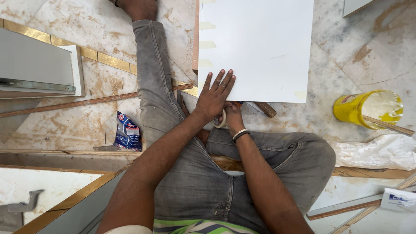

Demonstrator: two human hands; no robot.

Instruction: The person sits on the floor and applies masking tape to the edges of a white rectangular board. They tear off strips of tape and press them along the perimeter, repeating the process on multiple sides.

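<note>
Marble floor (108,26): left hand (214,96) flat on white panel (260,47).

One white board (260,47), one tape roll (222,119), one yellow tub (349,108)

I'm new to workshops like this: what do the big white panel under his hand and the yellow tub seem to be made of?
The white panel looks like wood board faced with smooth matt laminate; a brown core shows along its left edge. The yellow tub seems glossy plastic, holding a pale paste with a stick in it. The left hand lies flat on the panel.
</note>
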